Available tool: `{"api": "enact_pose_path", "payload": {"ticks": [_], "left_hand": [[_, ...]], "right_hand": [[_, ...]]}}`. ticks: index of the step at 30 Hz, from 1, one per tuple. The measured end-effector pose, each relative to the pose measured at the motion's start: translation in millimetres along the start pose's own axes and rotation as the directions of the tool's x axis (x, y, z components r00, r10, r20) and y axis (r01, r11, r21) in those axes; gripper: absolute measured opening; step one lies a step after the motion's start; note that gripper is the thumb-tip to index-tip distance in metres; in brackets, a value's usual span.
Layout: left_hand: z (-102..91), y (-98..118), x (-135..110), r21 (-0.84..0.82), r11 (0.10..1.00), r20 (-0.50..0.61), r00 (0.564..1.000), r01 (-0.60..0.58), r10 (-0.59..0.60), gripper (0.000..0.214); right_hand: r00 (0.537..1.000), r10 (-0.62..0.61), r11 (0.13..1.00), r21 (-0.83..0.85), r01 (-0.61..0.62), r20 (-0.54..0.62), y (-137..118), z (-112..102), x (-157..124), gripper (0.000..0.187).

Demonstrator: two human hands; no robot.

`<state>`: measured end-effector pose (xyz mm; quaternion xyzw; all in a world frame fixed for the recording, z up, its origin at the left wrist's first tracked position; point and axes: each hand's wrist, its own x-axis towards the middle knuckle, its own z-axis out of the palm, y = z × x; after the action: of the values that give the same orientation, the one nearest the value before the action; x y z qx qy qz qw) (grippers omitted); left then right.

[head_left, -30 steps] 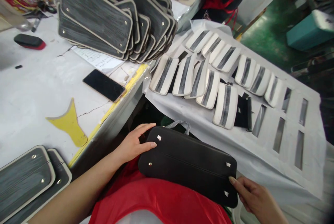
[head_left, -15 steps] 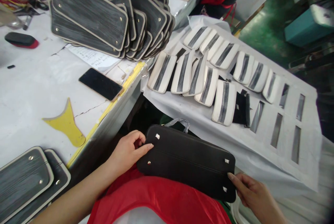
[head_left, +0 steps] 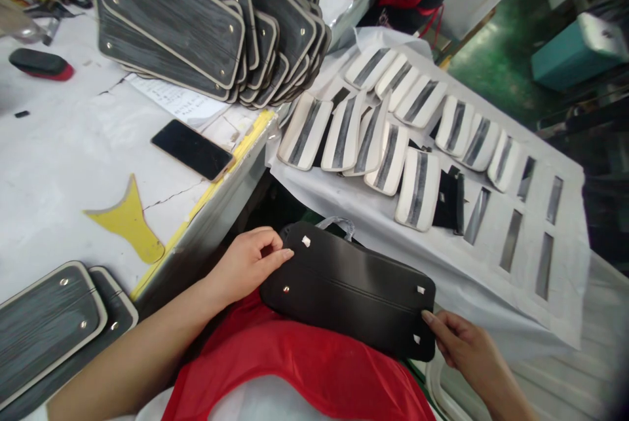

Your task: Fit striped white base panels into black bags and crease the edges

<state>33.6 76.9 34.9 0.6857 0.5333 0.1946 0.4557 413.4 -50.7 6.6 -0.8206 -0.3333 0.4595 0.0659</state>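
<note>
In the lower middle of the frame we hold a black panel (head_left: 348,290) by its 2 ends, tilted down toward the right, in front of a red apron (head_left: 295,355). Our left hand (head_left: 246,267) grips its upper left end narrowly, thumb on the face and fingers curled at the edge; our right hand (head_left: 459,340) pinches the right end between thumb and fingers, some of them hidden behind it. On the panel's face we see 3 white bits (head_left: 306,241) near the corners and 1 shiny stud (head_left: 286,289) at the lower left. A clear-wrapped handle (head_left: 339,222) arches behind the top edge. At the left of the frame, a white surface (head_left: 59,139) carries a yellow forked piece (head_left: 128,224) and a phone (head_left: 192,149) near its yellow-taped edge, with a pile of dark panels (head_left: 171,15) at the upper left and 2 more pale-edged panels (head_left: 49,329) at the lower left. At the right, striped white pieces (head_left: 417,188) lie on a slotted white sheet (head_left: 570,257).
</note>
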Motion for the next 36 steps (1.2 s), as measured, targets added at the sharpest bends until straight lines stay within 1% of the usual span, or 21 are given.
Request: {"api": "enact_pose_path", "payload": {"ticks": [2,6,10,13,21,25,30,33,36], "left_hand": [[0.9,-7,0,-0.003,0.998,0.037,0.998,0.055,-0.055,0.030],[4.8,-19,-1,0.014,0.984,0.026,0.984,0.175,-0.176,0.032],[6.6,-20,-1,0.006,0.970,0.035,0.969,0.243,-0.243,0.035],[6.6,-19,1,0.008,0.964,0.037,0.963,0.267,-0.267,0.037],[9.0,-19,1,0.012,0.965,-0.012,0.965,0.261,-0.261,0.037],[8.0,-16,1,0.052,0.970,-0.043,0.971,0.237,-0.235,0.033],[6.2,-22,0,0.065,0.978,-0.060,0.979,0.198,-0.195,0.032],[6.7,-25,-3,0.051,0.983,-0.072,0.982,0.177,-0.173,0.032],[8.8,-26,-5,0.047,0.987,-0.093,0.984,0.156,-0.151,0.032]], "right_hand": [[1.000,0.011,1.000,0.000,-0.011,0.009,-1,0,0,0.053],[1.000,0.030,0.999,0.010,-0.030,0.009,0,-1,0,0.054],[1.000,0.023,1.000,0.002,-0.023,0.020,2,-2,1,0.053],[0.999,0.014,1.000,0.015,-0.014,0.032,0,-2,1,0.053],[1.000,-0.003,1.000,0.012,0.003,0.025,-4,-2,0,0.052],[0.999,-0.053,0.997,-0.051,0.053,-0.002,-2,-3,-1,0.051],[0.994,-0.107,0.991,-0.084,0.104,-0.031,-1,-1,-2,0.049],[0.992,-0.121,0.990,-0.080,0.118,-0.037,-5,1,-6,0.050],[0.990,-0.132,0.991,-0.040,0.130,-0.058,-12,3,-12,0.050]]}}
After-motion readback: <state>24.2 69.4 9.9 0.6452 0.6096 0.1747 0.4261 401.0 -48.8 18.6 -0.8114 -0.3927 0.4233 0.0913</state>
